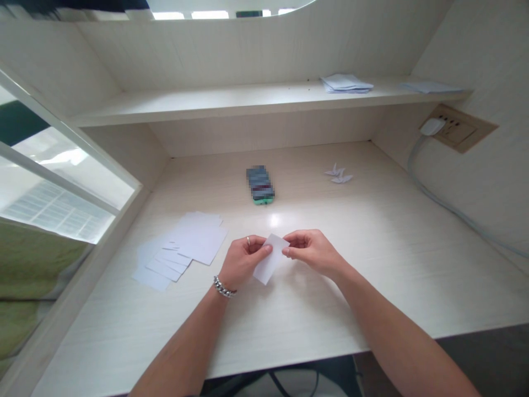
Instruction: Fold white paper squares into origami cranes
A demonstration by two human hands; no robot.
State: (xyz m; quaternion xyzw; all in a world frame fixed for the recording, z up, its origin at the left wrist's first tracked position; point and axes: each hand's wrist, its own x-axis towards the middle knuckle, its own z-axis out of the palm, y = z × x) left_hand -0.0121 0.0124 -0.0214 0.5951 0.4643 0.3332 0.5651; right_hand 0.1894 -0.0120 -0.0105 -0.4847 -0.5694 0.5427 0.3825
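Both my hands hold one small white paper slip (270,259) just above the pale desk (372,264). My left hand (243,260), with a ring and a chain bracelet, pinches the slip's left edge between thumb and fingers. My right hand (312,251) pinches its upper right corner. The slip hangs tilted, its lower end pointing toward me. A loose spread of white paper slips (182,248) lies on the desk left of my left hand.
A phone in a green case (260,186) lies at the desk's middle back. Small folded paper pieces (339,175) sit at the back right. Paper stacks (346,84) rest on the shelf. A cable (438,201) runs from a wall socket (457,129) at right. A window frame borders the left.
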